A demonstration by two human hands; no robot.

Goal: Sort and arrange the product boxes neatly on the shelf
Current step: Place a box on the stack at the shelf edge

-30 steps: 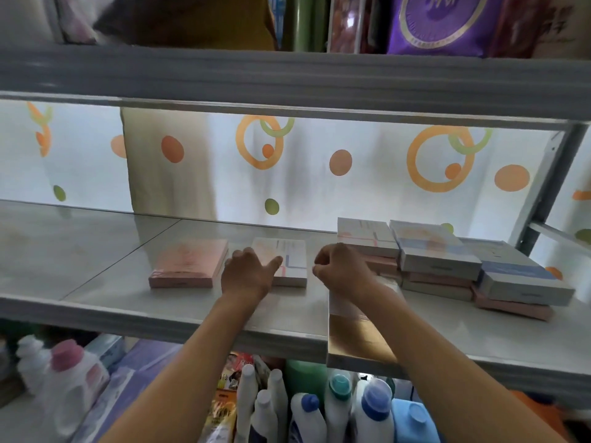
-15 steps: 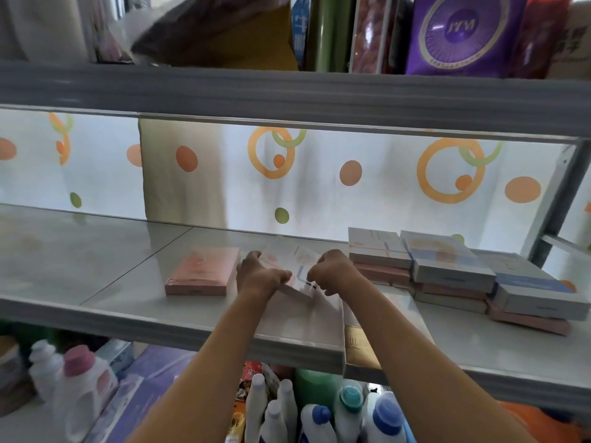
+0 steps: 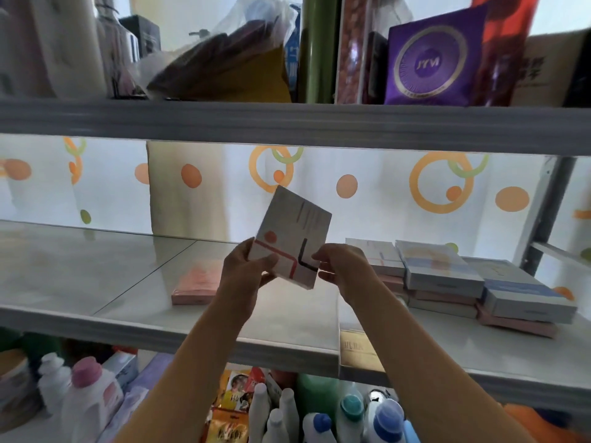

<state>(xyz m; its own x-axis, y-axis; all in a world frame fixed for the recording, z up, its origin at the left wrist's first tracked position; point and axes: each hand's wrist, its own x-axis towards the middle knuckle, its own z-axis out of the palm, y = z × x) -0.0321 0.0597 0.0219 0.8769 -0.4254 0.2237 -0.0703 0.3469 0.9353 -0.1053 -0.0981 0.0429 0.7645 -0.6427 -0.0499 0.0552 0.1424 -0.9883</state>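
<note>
Product boxes sit on the middle shelf [image 3: 96,282], a pale glossy board running the width of the view. Toward its left-centre, near the front edge, a pink box [image 3: 195,287] lies flat, partly hidden behind the left forearm. Just right of it, raised clear of the board, the left hand [image 3: 244,271] pinches the lower left corner of a white box [image 3: 292,239] with its thumb on the printed face and fingers behind. That box is held tilted, one corner up, its face showing an orange dot, red lines and a dark angled line. The right hand [image 3: 343,268] pinches its lower right edge, thumb in front, fingers curled behind. Both forearms reach up from the bottom of the view. Further right, toward the right end of the board, a cluster of boxes [image 3: 447,276] lies in low overlapping stacks, white-and-blue ones on top of pink ones, beside the grey upright post [image 3: 543,219]. Below the front edge stand detergent bottles [image 3: 351,414], and on the upper shelf a purple packet [image 3: 428,59]
</note>
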